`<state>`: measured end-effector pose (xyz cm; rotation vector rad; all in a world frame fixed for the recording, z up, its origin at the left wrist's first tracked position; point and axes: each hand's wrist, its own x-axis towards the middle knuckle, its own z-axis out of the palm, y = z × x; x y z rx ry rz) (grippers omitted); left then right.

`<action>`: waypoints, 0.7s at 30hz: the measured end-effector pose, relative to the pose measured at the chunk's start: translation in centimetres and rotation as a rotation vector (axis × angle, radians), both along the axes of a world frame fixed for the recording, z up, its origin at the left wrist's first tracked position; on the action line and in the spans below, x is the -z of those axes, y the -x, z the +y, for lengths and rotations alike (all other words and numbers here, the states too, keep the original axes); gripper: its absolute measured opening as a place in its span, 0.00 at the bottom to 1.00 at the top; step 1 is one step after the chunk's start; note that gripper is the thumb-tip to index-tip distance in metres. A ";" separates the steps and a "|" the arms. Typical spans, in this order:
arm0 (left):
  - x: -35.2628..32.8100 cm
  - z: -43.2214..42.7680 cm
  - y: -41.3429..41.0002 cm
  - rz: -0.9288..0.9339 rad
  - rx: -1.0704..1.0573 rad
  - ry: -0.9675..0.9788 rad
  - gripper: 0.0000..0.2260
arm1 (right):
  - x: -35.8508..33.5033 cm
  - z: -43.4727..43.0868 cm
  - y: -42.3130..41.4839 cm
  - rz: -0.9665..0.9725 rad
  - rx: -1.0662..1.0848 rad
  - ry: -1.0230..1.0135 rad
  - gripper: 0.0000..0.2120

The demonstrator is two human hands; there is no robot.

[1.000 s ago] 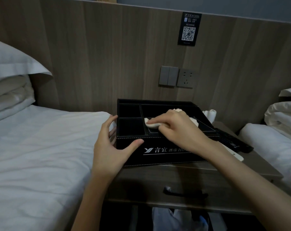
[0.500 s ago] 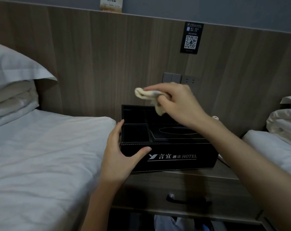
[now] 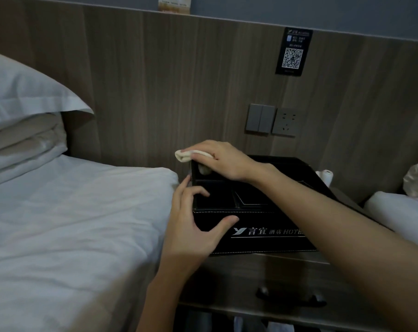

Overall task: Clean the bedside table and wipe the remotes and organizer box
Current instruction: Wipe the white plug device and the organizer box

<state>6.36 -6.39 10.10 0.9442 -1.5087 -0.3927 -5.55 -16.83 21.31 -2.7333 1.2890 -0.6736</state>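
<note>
Mid-frame, our left hand [image 3: 193, 228] grips the likely stiff, light organizer box [image 3: 263, 238] at its left corner; our right hand [image 3: 227, 159] pinches soft cloth [image 3: 181, 155] on its rim

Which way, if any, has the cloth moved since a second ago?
Yes: the cloth went from the middle of the organizer box to its back-left corner.

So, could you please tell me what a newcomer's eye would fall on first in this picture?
The two hands on the black organizer box at the centre stand out: the right hand holds a pale cloth on its back left corner, while the left hand grips its front left corner. Next comes the white bed at left, then the QR code sign on the wooden wall panel above.
</note>
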 end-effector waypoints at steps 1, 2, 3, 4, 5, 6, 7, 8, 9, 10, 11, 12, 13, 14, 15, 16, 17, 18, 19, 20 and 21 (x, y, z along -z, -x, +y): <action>0.0 0.0 0.0 -0.005 -0.014 0.006 0.20 | 0.0 -0.1 0.2 0.010 -0.006 -0.005 0.17; 0.0 0.1 -0.1 -0.013 -0.035 0.016 0.20 | 0.0 -0.1 0.4 0.014 -0.003 -0.006 0.17; -0.1 0.2 0.0 -0.021 -0.055 0.027 0.20 | -0.1 0.1 0.6 0.012 0.007 -0.004 0.17; -0.1 0.3 0.0 -0.028 -0.074 0.041 0.20 | -0.1 0.2 1.0 0.012 0.019 0.005 0.17; -0.2 0.4 0.1 -0.036 -0.090 0.054 0.21 | -0.2 0.3 1.3 0.014 0.035 0.021 0.16; -0.3 0.5 0.1 -0.044 -0.101 0.059 0.21 | -0.2 0.4 1.8 0.019 0.053 0.037 0.16; -0.3 0.5 0.1 -0.052 -0.108 0.058 0.21 | -0.2 0.6 2.3 0.033 0.078 0.052 0.16; -0.3 0.6 0.1 -0.059 -0.114 0.053 0.21 | -0.4 0.8 2.7 0.053 0.104 0.061 0.16; -0.3 0.6 0.1 -0.064 -0.118 0.049 0.21 | -0.5 0.9 3.1 0.076 0.126 0.064 0.16; -0.3 0.6 0.0 -0.066 -0.121 0.048 0.21 | -0.6 1.1 3.4 0.101 0.147 0.063 0.16; -0.3 0.6 0.0 -0.067 -0.123 0.048 0.21 | -0.8 1.2 3.8 0.125 0.175 0.060 0.16; -0.3 0.6 0.1 -0.065 -0.124 0.049 0.21 | -0.9 1.3 4.4 0.146 0.211 0.054 0.17; -0.3 0.6 0.0 -0.061 -0.127 0.049 0.21 | -0.9 1.4 5.1 0.161 0.248 0.050 0.17; -0.3 0.6 0.0 -0.058 -0.130 0.050 0.21 | -0.9 1.6 6.0 0.177 0.291 0.054 0.18; -0.3 0.6 0.0 -0.056 -0.132 0.053 0.21 | -0.9 1.9 7.1 0.194 0.334 0.064 0.19; -0.3 0.6 0.0 -0.054 -0.134 0.057 0.21 | -0.7 2.2 8.4 0.208 0.372 0.075 0.19; -0.2 0.6 0.1 -0.051 -0.134 0.059 0.21 | -0.6 2.5 9.7 0.215 0.406 0.081 0.19; -0.2 0.5 0.1 -0.047 -0.132 0.060 0.21 | -0.4 3.0 11.1 0.214 0.439 0.083 0.19; -0.2 0.6 0.2 -0.039 -0.129 0.060 0.21 | -0.3 3.4 12.3 0.205 0.467 0.088 0.19; -0.2 0.5 0.3 -0.028 -0.126 0.060 0.21 | -0.1 3.8 13.3 0.194 0.494 0.100 0.20; -0.2 0.5 0.4 -0.017 -0.122 0.062 0.21 | 0.1 4.1 14.0 0.190 0.518 0.117 0.20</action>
